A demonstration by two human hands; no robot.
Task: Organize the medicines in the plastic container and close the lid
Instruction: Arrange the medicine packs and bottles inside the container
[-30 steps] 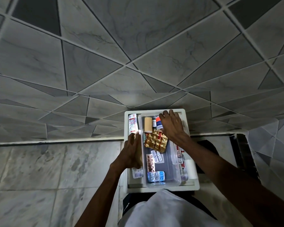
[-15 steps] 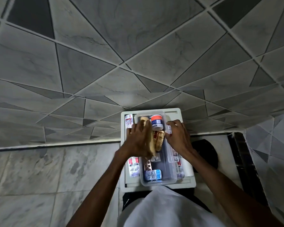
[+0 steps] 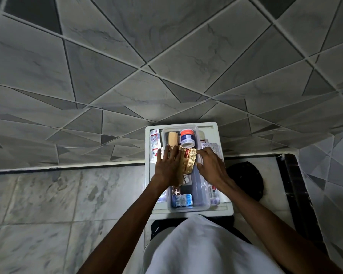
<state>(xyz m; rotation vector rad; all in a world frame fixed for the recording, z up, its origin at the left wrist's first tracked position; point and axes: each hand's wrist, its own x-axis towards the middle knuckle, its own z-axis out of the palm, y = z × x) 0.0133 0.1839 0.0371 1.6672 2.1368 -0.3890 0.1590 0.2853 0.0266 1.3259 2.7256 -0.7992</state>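
A clear plastic container (image 3: 200,207) stands open on a white tray (image 3: 216,211). At its far end are a beige bandage roll (image 3: 172,138) and a white bottle with an orange cap (image 3: 187,137). Gold blister strips (image 3: 189,162) stand on edge in the middle, held between both hands. My left hand (image 3: 167,168) lies flat against their left side, fingers stretched out. My right hand (image 3: 211,168) grips their right edge with thumb and fingertips. A blue blister pack (image 3: 182,200) lies at the near end.
Loose pill strips lie on the tray left of the container (image 3: 154,142) and along its right side (image 3: 213,194). A dark round object (image 3: 246,178) sits on the marble floor to the right. A tiled wall rises just behind the tray.
My left hand moved from the tray's left side into the container onto the gold strips. My right hand came back from the bottle to the strips' right edge. The bottle now lies with its orange cap showing.
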